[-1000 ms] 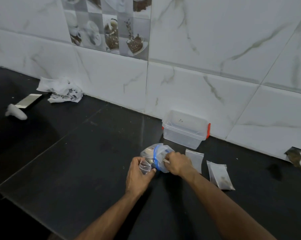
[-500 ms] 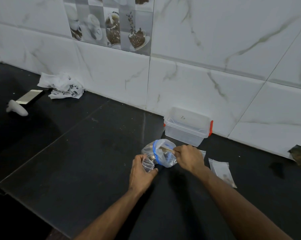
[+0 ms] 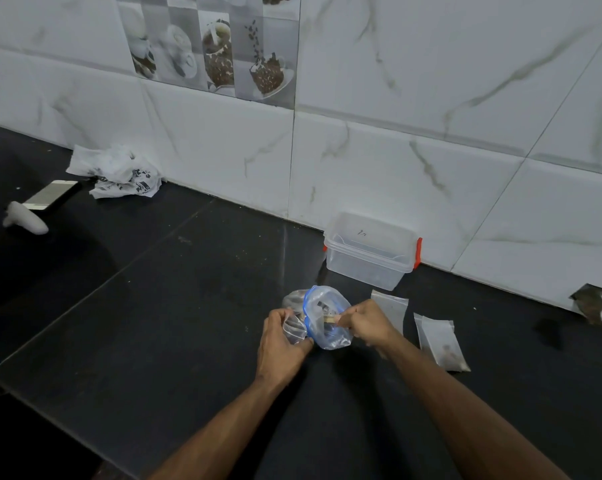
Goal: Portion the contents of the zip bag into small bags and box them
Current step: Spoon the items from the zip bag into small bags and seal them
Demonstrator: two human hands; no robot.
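Black counter (image 3: 154,341), two bare forearms entering from 6 o'clock. Left hand (image 3: 282,344), fingers curled shut on a small clear bag (image 3: 294,330) with its mouth turned up. Right hand (image 3: 365,323), fingertips pinched on a small brownish piece (image 3: 330,318) at the mouth of the zip bag (image 3: 327,317). Zip bag: clear, blue seal strip, crumpled, resting on the counter between both hands, touching the small bag at its 9 o'clock side. At 3 o'clock of the right hand, two flat packets on the counter: nearer packet (image 3: 438,341) shows dark contents at its low end; second packet (image 3: 391,308) partly hidden behind the wrist. At 12 o'clock of the zip bag, clear box (image 3: 370,252) with red clips, against the tiled wall (image 3: 431,168); whether it holds anything cannot be told. Far 10 o'clock: white lump (image 3: 25,220), flat metal piece (image 3: 51,195), crumpled printed bag (image 3: 115,171).
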